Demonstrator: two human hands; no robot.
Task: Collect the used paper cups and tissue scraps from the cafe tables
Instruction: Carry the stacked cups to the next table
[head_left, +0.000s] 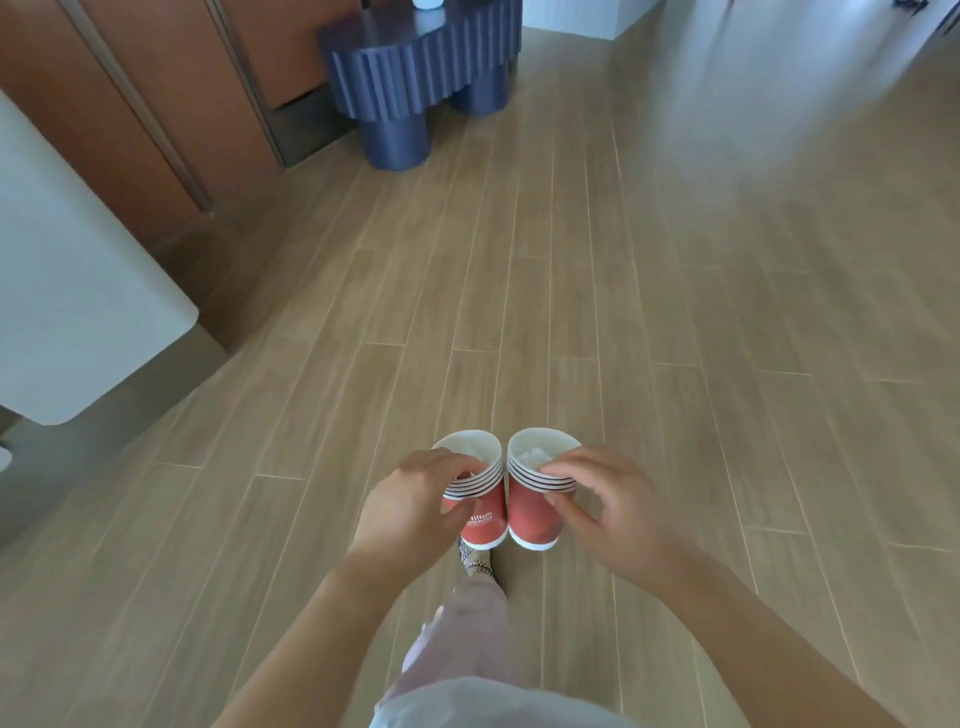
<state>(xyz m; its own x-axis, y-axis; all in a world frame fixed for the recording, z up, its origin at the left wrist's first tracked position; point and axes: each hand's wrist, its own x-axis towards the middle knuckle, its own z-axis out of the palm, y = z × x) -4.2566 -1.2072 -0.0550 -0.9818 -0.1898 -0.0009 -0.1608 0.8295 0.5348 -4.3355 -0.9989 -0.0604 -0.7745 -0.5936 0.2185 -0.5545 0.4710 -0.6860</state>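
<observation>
Carrying step, mid-collection. The left hand (410, 499) and right hand (608, 509) each hold a nested stack of red paper cups, the left stack (485, 519) and right stack (530, 514), upright and side by side, rims just touching, in the air above the plank floor (675, 312). Neither stack rests on any surface. White tissue scraps (537, 456) lie inside the top cup of each stack.

Grip: on each hand the fingers curl over the stacked rims while the thumb presses the cup wall below, a pinch that closes round the stack.

Judgement: collection appears well advanced. A blue table (426, 67) stands ahead with a white object (428, 4) on its top, cut off by the picture edge and not identifiable. With both hands occupied, picking up anything more probably calls for merging the stacks into one hand first. A white counter (78, 286) flanks the left.
</observation>
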